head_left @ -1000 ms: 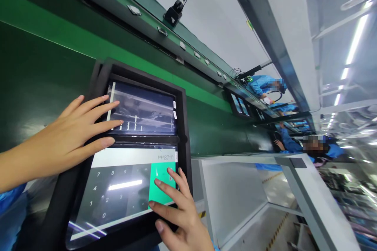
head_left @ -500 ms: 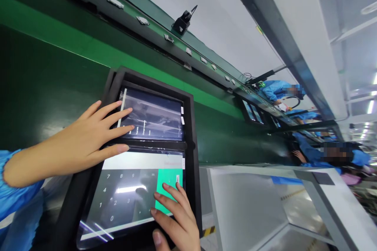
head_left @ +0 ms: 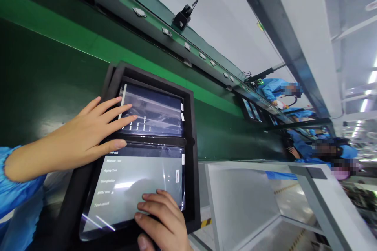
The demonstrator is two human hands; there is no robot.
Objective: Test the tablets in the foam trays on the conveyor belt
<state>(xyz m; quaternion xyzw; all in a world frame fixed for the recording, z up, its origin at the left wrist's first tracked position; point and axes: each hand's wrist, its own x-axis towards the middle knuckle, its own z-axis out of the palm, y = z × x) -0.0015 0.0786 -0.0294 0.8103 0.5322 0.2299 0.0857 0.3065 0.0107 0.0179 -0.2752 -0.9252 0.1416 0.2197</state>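
Observation:
Two tablets lie side by side in a black foam tray. Across the left edge of the far tablet (head_left: 159, 106) spreads my left hand (head_left: 91, 129), fingers apart, its tips on or just over the dark screen; the thumb reaches towards the gap between the tablets. The near tablet (head_left: 138, 180) shows a light menu with lines such as "Manual Test" and "Aging Test". Over its lower right part is my right hand (head_left: 165, 219), fingers loosely bent and apart, holding nothing. Whether its fingertips touch the glass I cannot tell. The black tray (head_left: 190, 125) surrounds both tablets.
The tray rests on a green workbench (head_left: 218, 137). Small metallic pieces (head_left: 140, 12) line a ledge behind, beside a black adapter (head_left: 182, 17). More tablets (head_left: 251, 110) lie farther along. A grey-white frame (head_left: 244, 168) stands at right. Co-workers in blue (head_left: 273, 88) are beyond.
The near tablet's screen has switched from a number keypad with a green panel to a text menu. My right hand has shifted left over it. My left hand stays nearly in place.

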